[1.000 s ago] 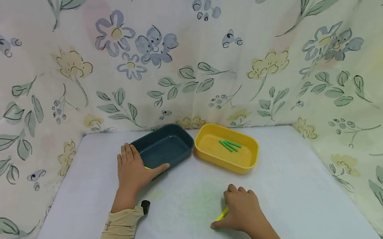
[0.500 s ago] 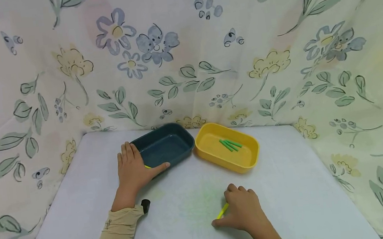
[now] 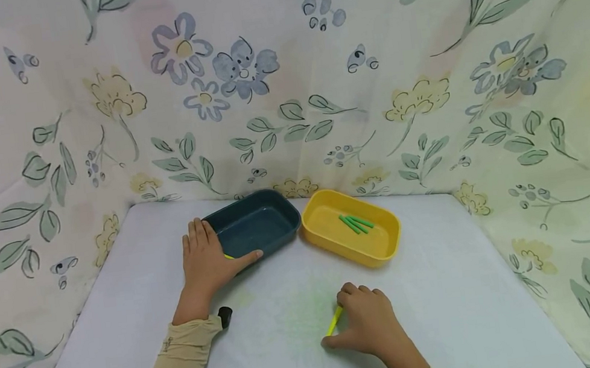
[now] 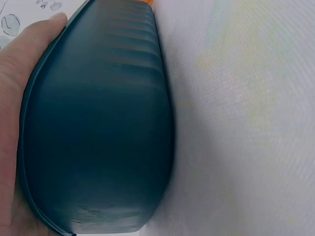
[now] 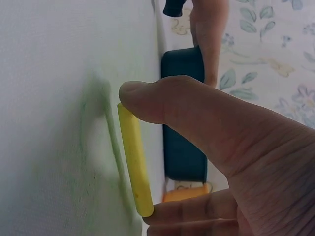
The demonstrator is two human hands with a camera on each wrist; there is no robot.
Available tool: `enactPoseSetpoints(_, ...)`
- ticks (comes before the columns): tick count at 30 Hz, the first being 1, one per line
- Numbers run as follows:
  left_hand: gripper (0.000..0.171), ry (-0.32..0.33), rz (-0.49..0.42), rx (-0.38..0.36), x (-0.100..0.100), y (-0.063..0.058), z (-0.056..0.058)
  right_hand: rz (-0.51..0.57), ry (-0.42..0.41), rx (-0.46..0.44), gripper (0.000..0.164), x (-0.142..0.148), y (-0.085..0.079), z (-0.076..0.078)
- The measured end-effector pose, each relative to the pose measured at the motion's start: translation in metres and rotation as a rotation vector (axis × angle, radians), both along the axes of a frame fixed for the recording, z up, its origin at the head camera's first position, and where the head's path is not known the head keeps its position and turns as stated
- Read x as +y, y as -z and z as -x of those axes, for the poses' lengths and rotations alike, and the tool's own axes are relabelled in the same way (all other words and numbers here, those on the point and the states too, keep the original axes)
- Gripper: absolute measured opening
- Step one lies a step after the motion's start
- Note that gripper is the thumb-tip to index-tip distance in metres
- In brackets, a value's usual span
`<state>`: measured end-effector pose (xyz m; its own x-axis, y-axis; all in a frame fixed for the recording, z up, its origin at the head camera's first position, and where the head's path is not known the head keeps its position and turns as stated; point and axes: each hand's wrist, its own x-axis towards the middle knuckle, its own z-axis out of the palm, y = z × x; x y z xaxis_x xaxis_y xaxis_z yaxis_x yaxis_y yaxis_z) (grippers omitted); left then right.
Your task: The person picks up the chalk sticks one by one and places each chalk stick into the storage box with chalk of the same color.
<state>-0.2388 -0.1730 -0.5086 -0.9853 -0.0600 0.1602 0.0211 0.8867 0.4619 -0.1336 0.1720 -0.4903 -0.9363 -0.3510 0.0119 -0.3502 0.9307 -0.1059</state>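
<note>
My right hand (image 3: pixel 367 318) is low over the white cloth, pinching a yellow chalk stick (image 5: pixel 134 160) end to end between thumb and fingertips. In the right wrist view the chalk's shadow falls on the cloth beside it. My left hand (image 3: pixel 206 264) rests on the near left corner of a dark teal tray (image 3: pixel 258 224), fingers straight along its left end and thumb stretched along the near rim. A bit of yellow (image 3: pixel 229 256) shows in that tray beside the thumb; the rest of it is hidden by the hand. The left wrist view shows the tray's outer wall (image 4: pixel 98 128) close up.
Right of the teal tray stands a yellow tray (image 3: pixel 335 247) with several green chalk sticks (image 3: pixel 354 224) in it. A white cloth (image 3: pixel 282 355) with faint green smudges covers the table. Floral fabric (image 3: pixel 283 76) hangs behind and at both sides.
My right hand has shifted slightly left with the chalk, and more of the stick shows between thumb and fingers. The left hand and both trays have stayed in place.
</note>
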Motion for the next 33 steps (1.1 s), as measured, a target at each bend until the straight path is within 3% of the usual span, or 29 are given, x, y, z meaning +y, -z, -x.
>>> enactPoseSetpoints(17,0.157,-0.003,0.002,-0.019,0.000,-0.002,-0.003,0.044,-0.055,0.090,0.071,-0.010,0.002,0.009)
enactPoseSetpoints(26,0.157,0.001,0.008,-0.003,0.000,0.000,-0.001,0.043,-0.066,0.052,0.072,-0.018,-0.001,0.015)
enactPoseSetpoints(33,0.158,-0.005,0.016,-0.009,0.000,0.001,0.000,0.046,-0.088,0.076,0.072,-0.026,-0.005,0.021)
